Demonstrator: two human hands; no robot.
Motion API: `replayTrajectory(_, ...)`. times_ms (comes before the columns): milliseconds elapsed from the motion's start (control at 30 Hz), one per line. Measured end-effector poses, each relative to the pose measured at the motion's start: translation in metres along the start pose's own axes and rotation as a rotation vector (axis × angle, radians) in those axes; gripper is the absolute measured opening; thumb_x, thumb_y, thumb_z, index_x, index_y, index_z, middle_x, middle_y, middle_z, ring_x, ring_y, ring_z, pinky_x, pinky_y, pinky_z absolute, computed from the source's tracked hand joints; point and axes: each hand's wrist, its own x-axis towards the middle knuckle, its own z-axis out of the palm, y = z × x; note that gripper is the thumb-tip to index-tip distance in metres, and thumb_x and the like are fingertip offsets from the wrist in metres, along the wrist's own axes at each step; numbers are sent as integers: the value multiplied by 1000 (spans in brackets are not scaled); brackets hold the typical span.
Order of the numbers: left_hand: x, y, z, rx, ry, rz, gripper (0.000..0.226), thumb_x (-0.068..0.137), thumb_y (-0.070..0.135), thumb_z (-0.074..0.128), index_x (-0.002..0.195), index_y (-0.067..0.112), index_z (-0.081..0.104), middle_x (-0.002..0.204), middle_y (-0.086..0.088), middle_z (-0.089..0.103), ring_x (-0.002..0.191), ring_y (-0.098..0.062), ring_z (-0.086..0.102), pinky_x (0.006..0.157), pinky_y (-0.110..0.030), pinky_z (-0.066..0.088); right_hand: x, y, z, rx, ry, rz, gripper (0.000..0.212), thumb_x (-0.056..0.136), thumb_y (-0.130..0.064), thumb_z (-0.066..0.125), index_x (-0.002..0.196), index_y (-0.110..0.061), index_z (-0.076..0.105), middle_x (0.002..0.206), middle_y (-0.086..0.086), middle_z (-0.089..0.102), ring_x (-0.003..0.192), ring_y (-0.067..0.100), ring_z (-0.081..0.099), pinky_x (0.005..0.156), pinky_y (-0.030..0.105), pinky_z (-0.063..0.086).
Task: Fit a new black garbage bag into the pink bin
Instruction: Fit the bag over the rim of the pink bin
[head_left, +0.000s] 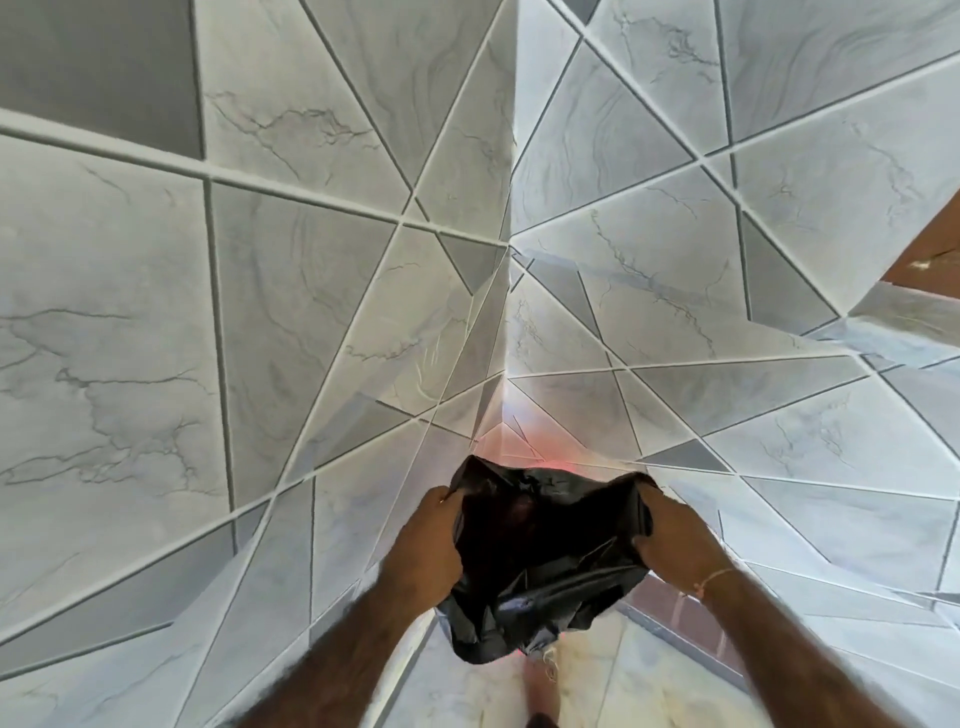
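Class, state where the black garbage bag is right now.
In the head view, the black garbage bag sits low and centre, stretched open between the left hand and right hand, before the tiled corner.

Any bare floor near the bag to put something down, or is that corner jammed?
Crowded: the corner of the grey marbled tile walls, where left hand and right hand spread the crinkled black plastic garbage bag; only a pink glow shows behind it. Free: pale floor tiles below the bag, bordered by the forearms and a dark red strip.
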Motion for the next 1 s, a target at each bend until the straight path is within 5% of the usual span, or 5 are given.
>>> replayTrajectory(233, 31, -17, 54, 25, -51, -74, 61, 91, 12, 58, 144, 26, 31, 151, 5, 37, 136, -21, 44, 112, -32, 33, 43, 34, 55, -6, -152, 66, 63, 79, -10, 53, 140, -11, 38, 134, 13, 58, 120, 33, 54, 101, 33, 41)
replayTrajectory(567, 103, -29, 130, -96, -122, -175, 62, 89, 3, 46, 144, 28, 32, 148, 6, 40, 137, -20, 41, 113, -39, 33, 130, 57, 115, 62, -183, 119, 63, 76, -2, 50, 137, -18, 42, 125, 12, 62, 114, 33, 57, 97, 36, 46)
replayTrajectory(767, 140, -36, 174, -158, -122, -194, 62, 86, -4, 42, 142, 23, 38, 141, 4, 45, 134, -16, 43, 111, -28, 30, 173, 73, 159, 98, -239, 165, 55, 78, -3, 47, 132, -17, 46, 122, 14, 65, 110, 35, 61, 92, 37, 51)
replayTrajectory(1000, 178, -68, 215, -132, -126, -272, 72, 81, -9, 41, 147, 18, 31, 152, 0, 35, 140, -19, 36, 114, -31, 27, 215, 92, 208, 174, -231, 159, 52, 78, -12, 47, 128, -27, 47, 122, 9, 67, 106, 35, 63, 90, 39, 51)
